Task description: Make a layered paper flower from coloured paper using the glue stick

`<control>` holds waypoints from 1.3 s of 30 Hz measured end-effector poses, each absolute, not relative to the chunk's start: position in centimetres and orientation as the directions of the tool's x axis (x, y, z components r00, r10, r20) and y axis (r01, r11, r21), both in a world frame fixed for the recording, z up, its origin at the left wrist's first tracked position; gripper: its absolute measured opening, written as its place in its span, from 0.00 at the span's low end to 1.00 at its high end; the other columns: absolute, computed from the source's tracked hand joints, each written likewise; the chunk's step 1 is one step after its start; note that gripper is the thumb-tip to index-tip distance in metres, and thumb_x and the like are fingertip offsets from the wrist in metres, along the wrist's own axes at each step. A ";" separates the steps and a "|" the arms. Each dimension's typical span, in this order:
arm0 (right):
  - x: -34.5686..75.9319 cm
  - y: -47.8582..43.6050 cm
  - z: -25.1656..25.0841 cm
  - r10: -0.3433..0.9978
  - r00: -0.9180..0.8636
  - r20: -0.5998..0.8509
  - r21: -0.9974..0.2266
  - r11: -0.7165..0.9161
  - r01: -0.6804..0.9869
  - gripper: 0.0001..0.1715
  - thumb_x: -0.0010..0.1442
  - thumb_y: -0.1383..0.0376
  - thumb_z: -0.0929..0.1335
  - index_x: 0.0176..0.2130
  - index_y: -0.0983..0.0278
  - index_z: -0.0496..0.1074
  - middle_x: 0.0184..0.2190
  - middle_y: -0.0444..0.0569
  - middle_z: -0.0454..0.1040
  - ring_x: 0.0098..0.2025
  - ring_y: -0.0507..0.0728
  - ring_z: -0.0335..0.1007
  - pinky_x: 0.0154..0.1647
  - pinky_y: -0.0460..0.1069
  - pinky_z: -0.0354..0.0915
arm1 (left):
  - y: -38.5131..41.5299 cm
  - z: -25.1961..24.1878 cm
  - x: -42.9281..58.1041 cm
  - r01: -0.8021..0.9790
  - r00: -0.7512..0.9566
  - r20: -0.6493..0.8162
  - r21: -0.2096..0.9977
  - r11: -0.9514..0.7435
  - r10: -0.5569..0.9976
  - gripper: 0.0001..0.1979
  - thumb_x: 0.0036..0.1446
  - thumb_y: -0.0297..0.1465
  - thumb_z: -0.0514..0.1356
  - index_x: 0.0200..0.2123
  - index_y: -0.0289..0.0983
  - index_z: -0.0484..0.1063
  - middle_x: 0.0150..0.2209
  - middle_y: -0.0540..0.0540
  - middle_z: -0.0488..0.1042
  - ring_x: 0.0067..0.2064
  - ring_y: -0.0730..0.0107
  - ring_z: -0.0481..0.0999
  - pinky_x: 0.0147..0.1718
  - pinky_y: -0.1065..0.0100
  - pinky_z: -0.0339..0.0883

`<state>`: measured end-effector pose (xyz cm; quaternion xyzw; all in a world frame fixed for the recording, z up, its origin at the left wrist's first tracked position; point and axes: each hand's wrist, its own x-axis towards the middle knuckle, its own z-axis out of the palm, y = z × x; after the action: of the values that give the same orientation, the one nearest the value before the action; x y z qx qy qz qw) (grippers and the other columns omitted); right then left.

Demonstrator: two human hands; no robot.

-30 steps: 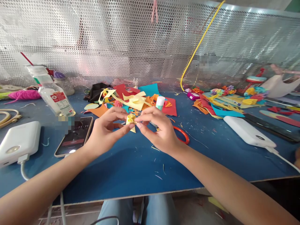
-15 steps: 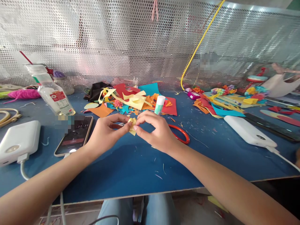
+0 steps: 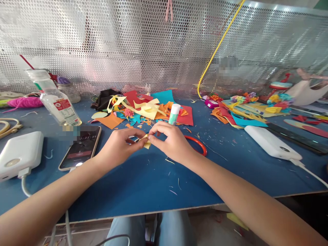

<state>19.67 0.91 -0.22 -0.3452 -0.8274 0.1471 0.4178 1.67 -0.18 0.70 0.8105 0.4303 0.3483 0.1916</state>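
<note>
Between my fingertips is a small folded piece of yellow paper (image 3: 147,145), held above the blue table. My left hand (image 3: 121,145) pinches it from the left, fingers closed on its edge. From the other side my right hand (image 3: 171,141) grips it with thumb and forefinger. Fingers cover much of the paper, so its full shape is hidden. A glue stick (image 3: 174,114) with a white cap stands upright just behind my right hand. Partly covered by that hand and wrist, red-orange scissor handles (image 3: 202,147) lie on the table.
Coloured paper scraps (image 3: 146,109) are heaped behind my hands. To the left are a phone (image 3: 83,148), a white power bank (image 3: 22,153) and a tilted bottle (image 3: 60,102). Rightward lie another power bank (image 3: 273,141) and paper strips (image 3: 241,114). A perforated metal screen (image 3: 143,44) stands behind.
The yellow paper has turned between my fingers and now shows a narrower face. My left fingers have shifted slightly right along with it. Objects on the table stay where they were.
</note>
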 end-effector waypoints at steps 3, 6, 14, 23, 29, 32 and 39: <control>19.7 1.0 -0.3 0.702 -0.461 0.543 -0.528 0.712 0.463 0.06 0.56 0.68 0.64 0.27 0.65 0.67 0.29 0.45 0.68 0.32 0.51 0.63 0.36 0.47 0.60 | 0.0 0.8 1.7 0.582 0.403 0.405 0.579 -0.571 0.821 0.10 0.52 0.36 0.58 0.30 0.36 0.74 0.29 0.48 0.73 0.30 0.72 0.71 0.26 0.75 0.66; 19.7 1.1 -0.2 0.711 -0.470 0.523 -0.526 0.703 0.479 0.09 0.57 0.66 0.62 0.26 0.65 0.67 0.28 0.45 0.68 0.31 0.51 0.63 0.36 0.48 0.60 | 0.0 0.7 1.7 0.596 0.426 0.408 0.545 -0.589 0.808 0.10 0.54 0.35 0.56 0.27 0.35 0.73 0.26 0.48 0.71 0.27 0.74 0.68 0.23 0.75 0.62; 19.8 1.0 0.0 0.723 -0.464 0.512 -0.538 0.691 0.483 0.04 0.54 0.66 0.66 0.28 0.65 0.69 0.29 0.46 0.70 0.33 0.51 0.64 0.37 0.48 0.61 | 0.2 0.3 1.5 0.588 0.471 0.413 0.512 -0.626 0.780 0.11 0.56 0.32 0.54 0.25 0.34 0.71 0.25 0.49 0.69 0.27 0.75 0.65 0.24 0.74 0.58; 19.7 1.1 -0.3 0.673 -0.485 0.559 -0.453 0.738 0.500 0.06 0.55 0.68 0.65 0.28 0.65 0.69 0.29 0.45 0.72 0.33 0.51 0.66 0.41 0.50 0.57 | 0.0 0.6 1.6 0.591 0.500 0.391 0.498 -0.634 0.773 0.13 0.57 0.32 0.52 0.24 0.34 0.70 0.24 0.49 0.67 0.25 0.77 0.65 0.22 0.76 0.58; 19.8 1.1 -0.4 0.668 -0.484 0.565 -0.418 0.738 0.531 0.06 0.56 0.67 0.65 0.28 0.64 0.69 0.31 0.44 0.73 0.35 0.51 0.67 0.43 0.51 0.53 | 0.0 0.5 1.6 0.590 0.397 0.398 0.580 -0.562 0.827 0.09 0.52 0.35 0.58 0.28 0.36 0.73 0.25 0.49 0.70 0.28 0.74 0.68 0.23 0.76 0.62; 19.8 1.1 -0.4 0.668 -0.487 0.563 -0.411 0.737 0.536 0.07 0.57 0.67 0.64 0.28 0.64 0.69 0.31 0.43 0.73 0.35 0.51 0.67 0.43 0.52 0.51 | -0.1 0.5 1.6 0.584 0.384 0.374 0.610 -0.536 0.844 0.11 0.53 0.36 0.57 0.27 0.36 0.74 0.26 0.49 0.71 0.28 0.73 0.69 0.24 0.74 0.64; 19.9 1.0 -0.3 0.660 -0.507 0.555 -0.377 0.743 0.553 0.07 0.57 0.68 0.64 0.28 0.64 0.69 0.32 0.43 0.73 0.36 0.50 0.67 0.43 0.51 0.50 | 0.1 0.5 1.5 0.575 0.377 0.287 0.673 -0.466 0.880 0.14 0.52 0.40 0.56 0.29 0.36 0.75 0.27 0.48 0.72 0.29 0.71 0.69 0.26 0.73 0.68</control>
<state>19.86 0.95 -0.25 -0.3506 -0.8649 0.0757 0.3513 1.46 0.07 0.46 0.7945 0.4579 0.3188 0.2396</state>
